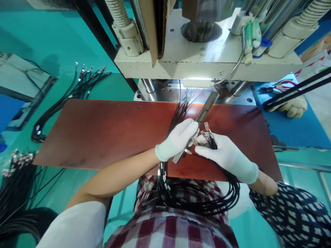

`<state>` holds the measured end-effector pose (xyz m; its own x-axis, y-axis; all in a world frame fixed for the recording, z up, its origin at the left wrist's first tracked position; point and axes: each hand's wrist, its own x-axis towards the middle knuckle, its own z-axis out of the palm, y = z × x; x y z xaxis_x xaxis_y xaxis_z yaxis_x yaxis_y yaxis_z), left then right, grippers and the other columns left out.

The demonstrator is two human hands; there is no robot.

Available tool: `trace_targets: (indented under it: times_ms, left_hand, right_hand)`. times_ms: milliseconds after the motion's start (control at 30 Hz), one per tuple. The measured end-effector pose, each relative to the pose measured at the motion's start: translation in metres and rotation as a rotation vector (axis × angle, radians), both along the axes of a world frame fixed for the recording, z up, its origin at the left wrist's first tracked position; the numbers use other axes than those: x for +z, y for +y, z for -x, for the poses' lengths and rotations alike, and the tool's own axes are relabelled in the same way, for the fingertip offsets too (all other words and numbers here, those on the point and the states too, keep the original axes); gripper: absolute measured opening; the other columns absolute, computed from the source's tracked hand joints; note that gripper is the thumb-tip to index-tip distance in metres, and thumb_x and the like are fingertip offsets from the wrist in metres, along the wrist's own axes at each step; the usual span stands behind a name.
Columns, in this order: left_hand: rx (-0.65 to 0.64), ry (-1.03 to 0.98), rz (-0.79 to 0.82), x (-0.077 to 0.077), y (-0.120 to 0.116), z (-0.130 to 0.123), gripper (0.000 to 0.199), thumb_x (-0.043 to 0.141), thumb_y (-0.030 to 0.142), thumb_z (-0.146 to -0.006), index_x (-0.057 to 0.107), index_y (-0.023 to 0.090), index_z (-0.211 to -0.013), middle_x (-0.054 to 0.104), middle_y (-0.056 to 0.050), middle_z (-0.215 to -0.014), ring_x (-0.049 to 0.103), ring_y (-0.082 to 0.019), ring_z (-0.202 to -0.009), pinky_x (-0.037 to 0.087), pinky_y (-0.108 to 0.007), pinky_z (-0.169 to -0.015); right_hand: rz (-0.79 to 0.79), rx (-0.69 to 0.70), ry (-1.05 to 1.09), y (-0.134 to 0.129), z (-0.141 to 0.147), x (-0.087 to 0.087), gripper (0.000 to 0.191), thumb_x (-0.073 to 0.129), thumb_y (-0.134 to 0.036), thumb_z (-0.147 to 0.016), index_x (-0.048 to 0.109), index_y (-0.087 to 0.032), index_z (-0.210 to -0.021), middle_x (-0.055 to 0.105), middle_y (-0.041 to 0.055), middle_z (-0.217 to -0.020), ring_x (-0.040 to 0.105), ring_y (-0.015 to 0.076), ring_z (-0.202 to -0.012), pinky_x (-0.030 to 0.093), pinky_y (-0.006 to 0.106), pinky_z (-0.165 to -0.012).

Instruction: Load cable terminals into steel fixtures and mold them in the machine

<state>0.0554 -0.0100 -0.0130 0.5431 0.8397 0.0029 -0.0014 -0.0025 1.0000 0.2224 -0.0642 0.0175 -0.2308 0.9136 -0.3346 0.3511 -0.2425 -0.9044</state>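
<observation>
My left hand (178, 137), in a white glove, is closed around a narrow metal bar (207, 106) that lies at a slant over the reddish-brown board (111, 132). To its right, my right hand (224, 151), also gloved, grips several black cables (234, 187) near their metal end pieces (207, 127). The cables loop down over the lap and come back up beneath my left wrist. Their far ends (182, 108), with thin blue and white wires, reach the machine's metal base. The fingertips of both hands nearly meet beside the bar.
A white machine block (207, 67) with metal posts stands just beyond the board. Cable bundles (41, 124) hang at the left, with more (20, 186) lower down. On the right, a blue surface (292, 129) holds gloves (294, 106) and red-handled pliers.
</observation>
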Motion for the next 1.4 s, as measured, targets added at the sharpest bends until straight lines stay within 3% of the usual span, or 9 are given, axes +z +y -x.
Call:
trace_targets:
  times_ms: [167,367,500,600,733,933,1100,1300,1400]
  left_hand:
    - [0.007,-0.008,0.01,0.0,0.001,0.0,0.043,0.041,0.054,-0.099,0.041,0.019,-0.073,0.046,0.003,-0.067,0.043,-0.01,-0.062,0.04,-0.025,-0.062]
    - [-0.006,-0.038,0.002,-0.001,0.002,0.001,0.042,0.041,0.051,-0.1,0.042,0.019,-0.072,0.045,0.003,-0.064,0.041,-0.01,-0.06,0.039,-0.025,-0.06]
    - [-0.016,-0.034,0.019,-0.002,0.002,0.002,0.043,0.042,0.052,-0.099,0.043,0.018,-0.073,0.047,0.002,-0.068,0.043,-0.01,-0.063,0.04,-0.025,-0.063]
    - [-0.026,-0.046,0.09,-0.001,0.001,0.002,0.044,0.042,0.056,-0.098,0.044,0.018,-0.075,0.049,0.002,-0.068,0.046,-0.01,-0.06,0.041,-0.025,-0.06]
    - [-0.036,-0.083,0.109,0.0,0.001,0.001,0.045,0.044,0.057,-0.097,0.044,0.018,-0.074,0.049,0.002,-0.065,0.047,-0.01,-0.058,0.042,-0.026,-0.06]
    - [0.01,-0.043,0.067,0.0,0.003,0.002,0.045,0.044,0.056,-0.097,0.045,0.018,-0.073,0.049,0.001,-0.071,0.045,-0.011,-0.067,0.043,-0.025,-0.069]
    - [-0.014,-0.063,0.051,-0.001,0.005,0.002,0.045,0.048,0.057,-0.095,0.046,0.018,-0.074,0.044,0.002,-0.071,0.041,-0.01,-0.066,0.041,-0.024,-0.067]
    - [-0.054,-0.115,0.15,-0.001,0.004,0.005,0.036,0.049,0.046,-0.098,0.044,0.018,-0.076,0.043,0.003,-0.072,0.039,-0.009,-0.064,0.038,-0.023,-0.063]
    - [-0.05,-0.102,0.138,0.0,0.003,0.005,0.034,0.048,0.043,-0.099,0.043,0.018,-0.076,0.041,0.003,-0.073,0.037,-0.009,-0.065,0.036,-0.023,-0.064]
  right_hand:
    - [0.081,0.03,-0.014,0.001,-0.004,-0.004,0.024,0.073,-0.037,-0.078,0.071,-0.015,-0.089,0.074,0.0033,-0.088,0.066,0.0232,-0.084,0.052,0.032,-0.075]
    - [0.13,0.043,0.1,0.003,-0.008,-0.011,0.027,0.076,-0.035,-0.077,0.076,-0.018,-0.099,0.075,0.0025,-0.103,0.066,0.0251,-0.104,0.051,0.033,-0.093]
    - [0.127,0.025,-0.06,0.004,-0.004,-0.006,0.031,0.074,-0.045,-0.078,0.074,-0.015,-0.086,0.071,0.0027,-0.083,0.064,0.0221,-0.083,0.048,0.03,-0.072]
    - [0.185,0.066,-0.017,0.007,-0.005,0.0,0.039,0.067,-0.052,-0.083,0.067,-0.015,-0.072,0.064,0.0018,-0.072,0.055,0.0157,-0.069,0.042,0.028,-0.065]
    - [0.243,0.105,0.128,0.009,-0.005,0.005,0.032,0.064,-0.045,-0.086,0.069,-0.015,-0.078,0.062,0.0013,-0.074,0.052,0.014,-0.071,0.043,0.028,-0.071]
    - [0.177,-0.019,0.02,0.007,0.005,0.004,0.033,0.071,-0.045,-0.077,0.072,-0.012,-0.084,0.066,0.0047,-0.078,0.057,0.0208,-0.079,0.045,0.031,-0.072]
    - [0.188,0.041,0.013,0.013,0.008,0.0,0.026,0.07,-0.039,-0.075,0.07,-0.013,-0.077,0.064,0.0027,-0.074,0.055,0.0188,-0.075,0.043,0.03,-0.07]
    - [0.2,0.067,0.03,0.015,0.009,0.001,0.024,0.068,-0.036,-0.077,0.061,-0.015,-0.065,0.052,-0.0027,-0.063,0.044,0.0127,-0.065,0.035,0.028,-0.062]
    - [0.173,0.061,0.029,0.014,0.012,-0.001,0.025,0.068,-0.036,-0.077,0.062,-0.015,-0.066,0.055,-0.002,-0.064,0.047,0.0133,-0.065,0.036,0.028,-0.063]
